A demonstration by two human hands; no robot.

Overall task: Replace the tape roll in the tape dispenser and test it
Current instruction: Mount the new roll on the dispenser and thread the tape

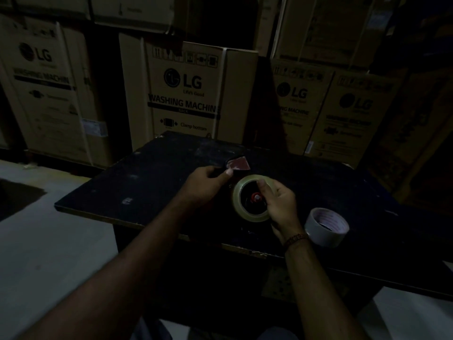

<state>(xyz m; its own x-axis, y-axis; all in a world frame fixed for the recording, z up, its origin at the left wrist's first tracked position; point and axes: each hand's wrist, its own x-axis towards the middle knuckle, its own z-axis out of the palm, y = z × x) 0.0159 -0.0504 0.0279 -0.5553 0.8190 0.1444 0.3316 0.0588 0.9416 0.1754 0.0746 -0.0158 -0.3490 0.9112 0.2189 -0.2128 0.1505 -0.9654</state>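
Note:
A dark tape dispenser lies flat on the black table (pixel 137 182), its reddish front flap (pixel 239 163) sticking out at the far end. A clear tape roll (pixel 239 192) sits on the dispenser's hub, whose red centre (pixel 256 197) shows through the roll's hole. My left hand (pixel 208 182) grips the dispenser's dark body just behind the flap. My right hand (pixel 280 204) holds the right side of the clear roll, thumb on its top rim. A white tape roll (pixel 327 227) lies on the table to the right, beside my right wrist.
Large cardboard washing-machine boxes (pixel 186 94) are stacked close behind the table and to both sides. The table's near edge (pixel 245 251) is chipped. Pale floor (pixel 49 241) lies to the left. The scene is very dim.

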